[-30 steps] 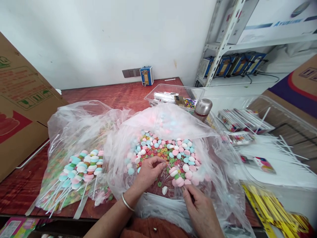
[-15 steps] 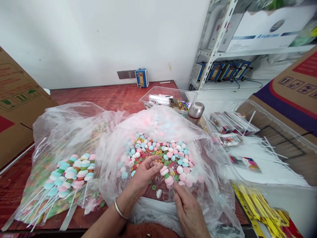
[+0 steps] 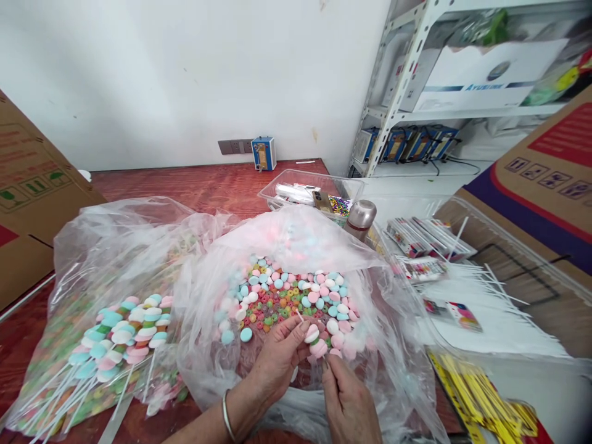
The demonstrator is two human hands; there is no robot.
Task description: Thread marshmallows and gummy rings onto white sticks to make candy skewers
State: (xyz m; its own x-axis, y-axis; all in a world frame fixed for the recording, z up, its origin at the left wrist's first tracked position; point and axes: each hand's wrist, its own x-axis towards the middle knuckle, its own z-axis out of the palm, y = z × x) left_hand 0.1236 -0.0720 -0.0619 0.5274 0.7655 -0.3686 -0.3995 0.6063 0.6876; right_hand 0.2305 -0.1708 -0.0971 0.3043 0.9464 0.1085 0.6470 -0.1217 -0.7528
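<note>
My left hand is closed in a pinch by the tip of a thin white stick, fingers touching the candies threaded on it. My right hand grips the lower end of that candy stick, which carries white, green and pink pieces. Both hands hover over an open clear plastic bag full of loose candies: pink, blue and white discs and small coloured rings. A silver bangle sits on my left wrist.
To the left, another clear bag holds several finished candy sticks. A clear tub and a metal flask stand behind. White sticks and packets lie in a tray at the right. Cardboard boxes flank the red wooden table.
Both hands have drawn closer together and nearer me. The left hand left the loose candies and now pinches at the stick's tip. The camera view tilted slightly.
</note>
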